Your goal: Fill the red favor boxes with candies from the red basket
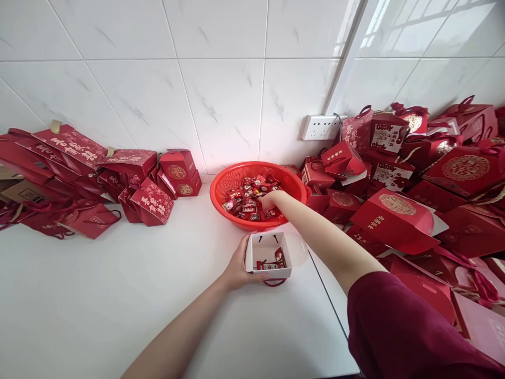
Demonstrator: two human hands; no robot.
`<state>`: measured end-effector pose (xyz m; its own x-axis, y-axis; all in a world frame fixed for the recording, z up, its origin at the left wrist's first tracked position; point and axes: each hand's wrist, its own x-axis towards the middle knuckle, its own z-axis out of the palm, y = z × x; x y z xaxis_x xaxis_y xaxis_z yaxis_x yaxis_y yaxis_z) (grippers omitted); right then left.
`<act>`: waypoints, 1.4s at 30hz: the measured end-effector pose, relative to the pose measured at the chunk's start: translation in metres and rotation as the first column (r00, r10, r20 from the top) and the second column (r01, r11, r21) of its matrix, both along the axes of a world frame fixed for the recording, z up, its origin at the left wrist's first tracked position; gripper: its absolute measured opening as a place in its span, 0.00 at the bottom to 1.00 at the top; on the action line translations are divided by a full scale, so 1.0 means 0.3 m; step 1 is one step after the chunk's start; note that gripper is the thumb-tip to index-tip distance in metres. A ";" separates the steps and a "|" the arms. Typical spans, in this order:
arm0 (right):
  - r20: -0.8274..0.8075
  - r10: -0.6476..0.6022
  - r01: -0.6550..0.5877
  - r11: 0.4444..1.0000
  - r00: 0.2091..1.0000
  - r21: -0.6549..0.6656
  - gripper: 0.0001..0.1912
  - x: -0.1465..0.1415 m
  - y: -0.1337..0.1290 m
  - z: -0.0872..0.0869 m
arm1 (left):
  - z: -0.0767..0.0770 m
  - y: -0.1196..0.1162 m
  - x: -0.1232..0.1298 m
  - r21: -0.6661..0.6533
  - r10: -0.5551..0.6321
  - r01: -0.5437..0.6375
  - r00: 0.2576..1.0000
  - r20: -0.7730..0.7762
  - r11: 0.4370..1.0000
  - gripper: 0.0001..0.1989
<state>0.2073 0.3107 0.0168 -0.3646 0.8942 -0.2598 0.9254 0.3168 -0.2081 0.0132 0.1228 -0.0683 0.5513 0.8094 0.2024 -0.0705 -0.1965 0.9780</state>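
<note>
My left hand (238, 269) grips the left side of a small open box (288, 263) with white inside walls, a clear flap at its right and a red cord handle below. A few red-wrapped candies (270, 265) lie in it. Just behind the box stands a red plastic basket (221, 173) holding many wrapped candies (249, 209). My right hand (270, 200) reaches into the basket and touches the candies; its fingertips are partly hidden, and what they hold, if anything, cannot be made out.
Red gift boxes (152, 201) are piled at the left against the tiled wall (221, 105). A larger heap of red boxes (398, 210) fills the right side. A white power strip (321, 128) is on the wall. The white table (118, 295) lies below.
</note>
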 end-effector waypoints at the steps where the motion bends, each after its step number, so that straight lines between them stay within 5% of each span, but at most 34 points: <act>1: 0.039 0.001 0.001 0.999 0.999 -0.046 0.43 -0.009 -0.005 -0.006 | 0.003 -0.002 0.000 0.000 -0.002 0.002 1.000 0.004 1.000 0.53; 6: 0.149 0.029 -0.002 0.983 0.988 -0.181 0.58 -0.007 -0.011 -0.009 | 0.006 -0.009 0.000 -0.003 0.003 -0.003 1.000 0.011 1.000 0.53; 16: 0.177 0.002 0.035 0.979 0.984 -0.202 0.63 -0.006 0.001 -0.025 | -0.005 -0.007 -0.002 -0.011 0.005 -0.005 1.000 0.015 1.000 0.54; 25: 0.156 0.031 -0.001 0.981 0.987 -0.192 0.34 0.011 0.015 -0.019 | 0.008 -0.008 0.001 -0.031 -0.018 0.019 0.999 0.035 0.999 0.53; 32: 0.107 0.056 -0.039 0.987 0.993 -0.156 0.45 0.031 0.008 -0.025 | 0.005 -0.007 0.002 0.005 0.000 0.000 1.000 0.025 1.000 0.53; 38: 0.146 0.081 -0.048 0.975 0.986 -0.217 0.17 -0.006 -0.008 -0.015 | 0.005 -0.007 0.005 -0.009 -0.015 0.015 0.999 0.041 1.000 0.53; 42: 0.067 0.019 -0.008 0.987 0.998 -0.158 0.10 0.005 -0.024 0.002 | 0.005 -0.006 0.005 -0.013 0.001 0.000 0.999 0.038 1.000 0.53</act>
<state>0.2087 0.3036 0.0175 -0.3534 0.8352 -0.4213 0.9348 0.2979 -0.1934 0.0148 0.1210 -0.0668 0.5432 0.8122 0.2128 -0.1076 -0.1840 0.9770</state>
